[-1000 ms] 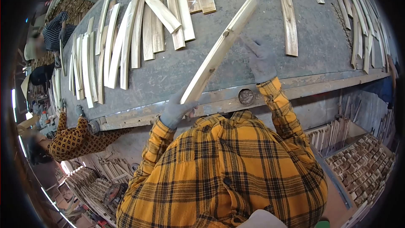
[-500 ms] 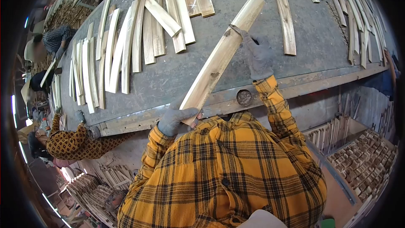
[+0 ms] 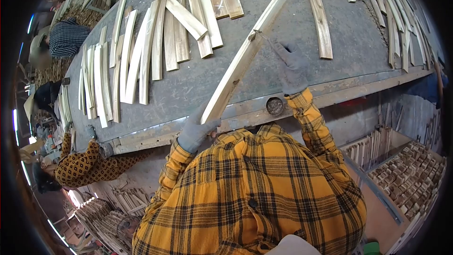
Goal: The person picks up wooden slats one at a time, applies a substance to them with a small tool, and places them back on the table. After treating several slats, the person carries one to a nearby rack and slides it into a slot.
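A long pale wooden slat (image 3: 243,63) is held slanting above the grey table, its far end up and to the right. It has a dark knot near its right edge and another brown mark lower down. My left hand (image 3: 194,133), in a grey glove, is closed around its near end. My right hand (image 3: 291,71), also gloved, is beside the slat's upper half. Its forefinger stretches to the edge by the dark knot, seemingly touching it, with the fingers apart. The slat is turned so that a narrow side shows.
Rows of slats lie on the table (image 3: 188,89), left, behind and right; one slat (image 3: 318,19) bears a chalk mark. A round metal cup (image 3: 274,106) is set at the table's front edge. A co-worker (image 3: 80,160) stands at left. A crate of stacked wood (image 3: 408,174) is at lower right.
The slat has rolled about its length, so its broad face has given way to a narrower side. My right forefinger has eased from across the slat to its edge.
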Motion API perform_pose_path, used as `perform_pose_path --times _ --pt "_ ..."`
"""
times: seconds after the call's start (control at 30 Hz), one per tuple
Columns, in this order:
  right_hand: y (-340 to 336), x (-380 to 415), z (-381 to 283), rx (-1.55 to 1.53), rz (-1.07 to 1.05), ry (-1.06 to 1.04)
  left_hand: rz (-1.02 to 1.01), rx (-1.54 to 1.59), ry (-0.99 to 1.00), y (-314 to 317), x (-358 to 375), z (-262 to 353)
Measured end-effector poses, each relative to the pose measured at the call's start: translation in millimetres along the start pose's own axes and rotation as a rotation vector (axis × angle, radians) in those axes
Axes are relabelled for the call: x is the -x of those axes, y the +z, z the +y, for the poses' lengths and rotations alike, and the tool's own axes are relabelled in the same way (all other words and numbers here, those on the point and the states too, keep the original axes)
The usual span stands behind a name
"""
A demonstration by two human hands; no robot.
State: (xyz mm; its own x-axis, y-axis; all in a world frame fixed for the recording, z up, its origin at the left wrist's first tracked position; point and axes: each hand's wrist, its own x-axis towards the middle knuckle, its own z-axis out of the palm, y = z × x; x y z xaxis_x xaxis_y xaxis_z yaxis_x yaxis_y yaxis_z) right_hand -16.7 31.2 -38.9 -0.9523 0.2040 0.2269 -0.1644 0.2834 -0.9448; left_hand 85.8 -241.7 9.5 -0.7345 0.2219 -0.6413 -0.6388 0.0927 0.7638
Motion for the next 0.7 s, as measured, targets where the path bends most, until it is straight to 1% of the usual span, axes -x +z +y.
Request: perform_pose_path --times 0.1,0.2,0.3,0.4,0.5,0.6,0.7 --pt "1 0 1 0.255 -0.029 -0.016 0.015 -0.041 0.013 -2 1 -1" --pt "-2 -2 9 0.519 -0.037 -0.383 0.033 -0.083 0.024 -6 4 -2" --pt "-5 -14 10 0.410 -0.014 0.150 0.069 -0.198 0.054 -4 4 0" --pt "-9 -13 11 0.721 0.059 -0.274 0.102 -0.298 0.076 -6 4 -3" --pt "-5 -12 2 0.487 -0.094 -0.072 0.127 -0.377 0.079 -6 5 0" --pt "-5 0 -10 0.754 -0.087 -0.407 0.165 -0.454 0.095 -7 5 0" --pt "-7 2 -12 0.702 -0.138 -0.596 0.199 -0.519 0.163 -6 2 -5"
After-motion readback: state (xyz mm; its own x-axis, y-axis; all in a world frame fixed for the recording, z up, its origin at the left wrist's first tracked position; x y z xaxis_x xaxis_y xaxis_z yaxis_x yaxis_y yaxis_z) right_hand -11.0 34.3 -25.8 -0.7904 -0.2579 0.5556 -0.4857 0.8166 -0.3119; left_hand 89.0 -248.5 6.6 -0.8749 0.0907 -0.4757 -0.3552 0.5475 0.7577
